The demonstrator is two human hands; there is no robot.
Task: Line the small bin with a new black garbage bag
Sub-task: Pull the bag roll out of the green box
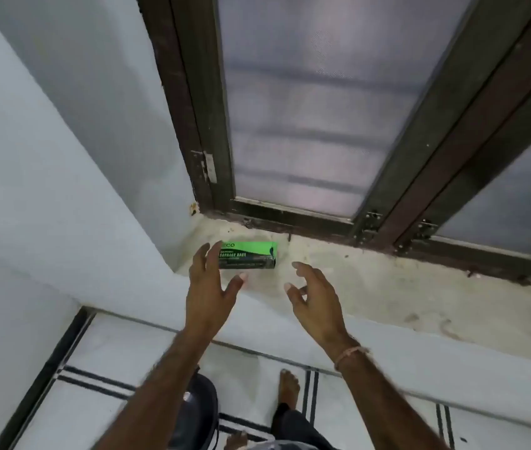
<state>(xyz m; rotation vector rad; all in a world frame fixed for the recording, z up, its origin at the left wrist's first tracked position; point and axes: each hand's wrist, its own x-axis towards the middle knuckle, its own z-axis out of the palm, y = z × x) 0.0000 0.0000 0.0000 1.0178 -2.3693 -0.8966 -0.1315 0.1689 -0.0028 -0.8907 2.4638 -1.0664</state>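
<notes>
A green and black box of garbage bags (248, 255) lies flat on the dusty window sill (371, 287), near the left corner. My left hand (210, 287) hovers at the box's left end with fingers spread; its fingertips overlap the box edge, and I cannot tell whether they touch it. My right hand (311, 293) is a little to the right of the box, fingers loosely bent, holding nothing. A dark small bin (197, 407) stands on the floor below, partly hidden by my left forearm.
A frosted window in a dark brown frame (290, 219) rises behind the sill. A pale wall (62, 157) closes in on the left. Below is a white tiled floor with black stripes (95, 381), with bare feet (288, 388) on it.
</notes>
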